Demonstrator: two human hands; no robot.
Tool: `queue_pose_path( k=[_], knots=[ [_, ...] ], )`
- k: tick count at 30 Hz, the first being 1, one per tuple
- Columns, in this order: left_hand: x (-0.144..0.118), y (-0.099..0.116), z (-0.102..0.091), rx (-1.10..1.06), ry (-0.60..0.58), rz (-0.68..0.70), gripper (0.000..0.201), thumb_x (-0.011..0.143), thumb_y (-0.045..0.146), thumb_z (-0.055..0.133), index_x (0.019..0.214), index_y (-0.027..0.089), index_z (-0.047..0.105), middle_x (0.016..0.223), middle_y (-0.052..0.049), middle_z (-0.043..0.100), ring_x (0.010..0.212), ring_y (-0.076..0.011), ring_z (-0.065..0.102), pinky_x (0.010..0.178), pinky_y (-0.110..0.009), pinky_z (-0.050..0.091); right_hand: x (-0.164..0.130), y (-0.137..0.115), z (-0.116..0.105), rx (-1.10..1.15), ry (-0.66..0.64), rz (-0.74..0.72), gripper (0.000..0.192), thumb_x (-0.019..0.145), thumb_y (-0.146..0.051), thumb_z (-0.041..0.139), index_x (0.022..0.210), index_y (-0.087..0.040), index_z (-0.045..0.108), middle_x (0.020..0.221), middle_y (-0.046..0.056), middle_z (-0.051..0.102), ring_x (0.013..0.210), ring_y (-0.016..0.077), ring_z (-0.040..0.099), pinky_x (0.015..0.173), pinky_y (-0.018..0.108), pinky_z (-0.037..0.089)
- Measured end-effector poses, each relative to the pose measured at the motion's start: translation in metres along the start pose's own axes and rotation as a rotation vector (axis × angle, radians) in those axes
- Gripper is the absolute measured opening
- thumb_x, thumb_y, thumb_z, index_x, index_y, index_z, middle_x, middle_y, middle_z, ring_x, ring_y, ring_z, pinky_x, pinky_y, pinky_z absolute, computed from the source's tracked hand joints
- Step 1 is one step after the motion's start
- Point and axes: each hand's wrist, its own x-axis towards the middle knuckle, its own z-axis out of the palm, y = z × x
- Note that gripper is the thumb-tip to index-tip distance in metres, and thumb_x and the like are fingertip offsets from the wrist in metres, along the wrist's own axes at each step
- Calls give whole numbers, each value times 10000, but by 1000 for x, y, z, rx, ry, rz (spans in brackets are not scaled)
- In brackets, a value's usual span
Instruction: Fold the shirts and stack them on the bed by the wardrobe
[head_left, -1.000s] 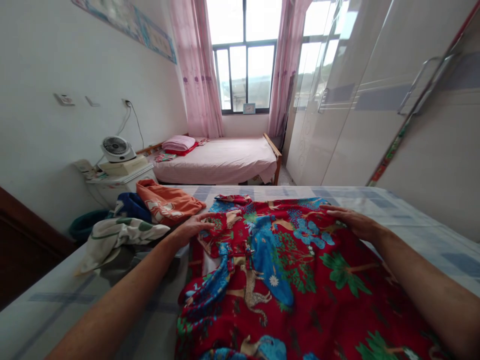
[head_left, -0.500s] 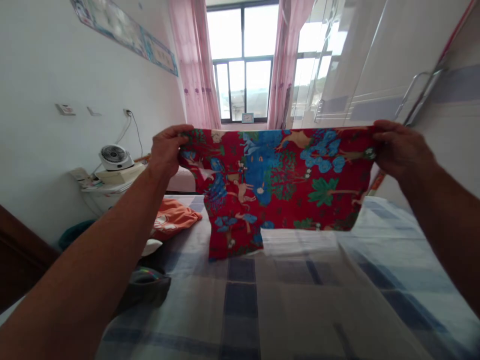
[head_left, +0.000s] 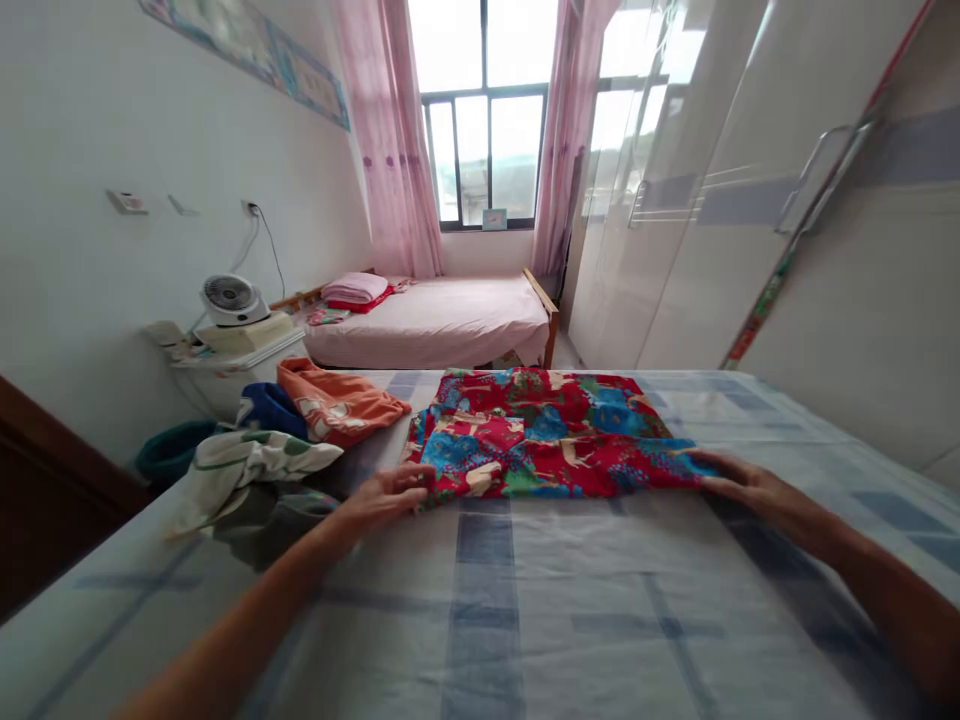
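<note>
A red shirt [head_left: 570,450] printed with blue, green and tan figures lies doubled over on the checked bed sheet [head_left: 570,590]. One short sleeve seems to lie across its left part. My left hand [head_left: 391,492] has thumb and fingers closed on the near left corner of the shirt. At the near right corner, my right hand [head_left: 739,478] pinches the cloth between thumb and fingers. Both hands rest low, close to the sheet.
Left of the shirt lie an orange garment [head_left: 341,400], a dark blue one [head_left: 271,410] and a white and green one [head_left: 247,462]. A fan [head_left: 234,298] stands on a bedside cabinet [head_left: 277,358]. Beyond are a pink bed [head_left: 457,320] and a wardrobe [head_left: 675,230].
Both hands have come down from in front of the window, bringing the stretched-out shirt from the air onto the bed. The pink bed behind now shows.
</note>
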Motion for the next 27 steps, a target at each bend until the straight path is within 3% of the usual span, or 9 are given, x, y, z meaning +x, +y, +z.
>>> queue_pose_path(
  k=[5,8,11,13,18,22,27],
  knots=[
    [12,-3,21,35,274,124,480,674,378,645,1084,129,658,734,-23,642,600,-120,519,565,-223,394,1,3,23,21,279,-52,494,648,-441,616,1082,-205,622,1083,75,659,1018,269,592,907,328,448],
    [14,1,23,-85,433,189,370,686,346,621,977,130,698,761,-26,655,649,-125,540,577,-204,405,-1,-1,18,112,357,-86,457,629,-373,603,1049,-194,624,1104,72,646,1045,254,573,962,318,399],
    [8,0,16,-249,495,222,343,704,332,600,981,148,687,705,6,634,592,-102,520,530,-183,397,-9,0,6,211,435,-121,422,631,-301,576,1044,-225,623,1133,46,634,1079,226,554,981,284,371],
    [4,-1,11,-304,464,197,380,704,342,605,1034,164,669,736,10,645,586,-103,534,532,-188,417,-13,3,0,190,407,-114,398,653,-299,570,1044,-248,625,1132,35,634,1062,218,562,955,274,389],
    [-5,-5,9,-281,243,57,549,653,345,706,1165,172,613,953,-43,676,785,-162,610,692,-238,483,-17,9,3,95,170,37,530,678,-436,616,1162,-226,566,1013,77,676,858,233,627,750,295,493],
    [-9,-5,7,-320,187,11,559,662,349,688,1180,155,607,882,-54,691,717,-159,616,651,-238,485,-18,9,4,88,161,-1,588,698,-467,600,1223,-217,516,1016,73,671,791,201,629,710,271,496],
    [-11,-5,6,-78,143,28,520,663,374,685,1150,197,636,1039,-48,670,884,-214,608,763,-282,484,-17,14,0,-22,41,53,619,704,-512,584,1240,-216,497,1046,81,659,821,225,636,715,293,504]
  ],
)
